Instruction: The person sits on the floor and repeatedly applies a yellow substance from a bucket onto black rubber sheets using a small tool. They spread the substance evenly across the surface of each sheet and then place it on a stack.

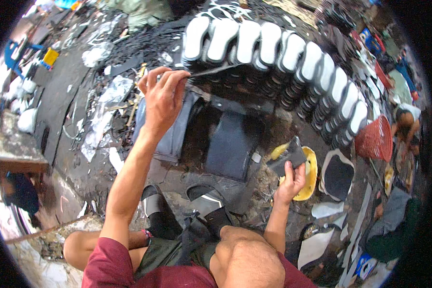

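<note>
My left hand is raised ahead of me, fingertips pinched on one end of a thin dark strip. The strip reaches right, toward the stacked soles with white tops. Lower on the right, my right hand grips a flat dark grey piece between thumb and fingers. Beneath and beside that hand sits a yellow dish, partly covered by the hand and the piece. Between my hands, a dark flat sheet lies on the ground, with another dark sheet below my left forearm.
Stacks of soles curve from the top middle to the right, ending near a red basket. A dark sole-shaped piece with a pale edge lies right of the dish. Scraps and plastic litter the left. Another person is at far right.
</note>
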A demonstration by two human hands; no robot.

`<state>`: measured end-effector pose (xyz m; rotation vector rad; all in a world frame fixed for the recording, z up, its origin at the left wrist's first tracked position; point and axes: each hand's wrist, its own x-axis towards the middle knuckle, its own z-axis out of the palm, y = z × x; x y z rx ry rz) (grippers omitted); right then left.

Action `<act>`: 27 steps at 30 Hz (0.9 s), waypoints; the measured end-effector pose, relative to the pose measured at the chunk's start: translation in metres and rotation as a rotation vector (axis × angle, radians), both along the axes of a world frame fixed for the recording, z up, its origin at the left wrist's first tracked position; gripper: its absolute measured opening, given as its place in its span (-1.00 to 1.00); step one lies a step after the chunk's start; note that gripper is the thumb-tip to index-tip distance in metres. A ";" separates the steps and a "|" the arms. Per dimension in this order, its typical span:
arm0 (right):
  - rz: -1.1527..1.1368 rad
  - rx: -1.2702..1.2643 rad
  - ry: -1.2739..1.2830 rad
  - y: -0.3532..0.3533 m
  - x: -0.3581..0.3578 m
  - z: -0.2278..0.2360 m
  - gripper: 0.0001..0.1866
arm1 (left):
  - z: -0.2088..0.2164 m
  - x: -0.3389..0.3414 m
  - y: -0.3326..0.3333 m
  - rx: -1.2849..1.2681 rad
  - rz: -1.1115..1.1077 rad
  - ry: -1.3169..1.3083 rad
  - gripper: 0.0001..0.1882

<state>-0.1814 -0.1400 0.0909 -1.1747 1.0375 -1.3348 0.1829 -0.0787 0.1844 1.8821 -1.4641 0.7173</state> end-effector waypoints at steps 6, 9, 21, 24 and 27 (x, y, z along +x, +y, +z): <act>0.029 -0.004 -0.046 -0.002 0.013 0.000 -0.68 | 0.005 0.009 0.111 0.229 0.092 -0.325 -0.68; 0.062 -0.007 -0.069 0.004 0.027 0.003 -0.68 | -0.070 0.013 0.184 0.435 0.235 -0.310 -0.70; 0.359 -0.728 1.012 -0.051 0.115 -0.076 -0.56 | -0.216 -0.188 0.108 0.631 -0.266 0.426 -0.40; 0.684 -0.488 1.441 -0.019 0.122 -0.090 -0.58 | -0.242 -0.209 0.103 0.675 -0.216 0.481 -0.44; 0.753 -0.516 0.796 -0.023 0.194 -0.026 -0.70 | -0.244 -0.202 0.112 0.637 -0.194 0.529 -0.51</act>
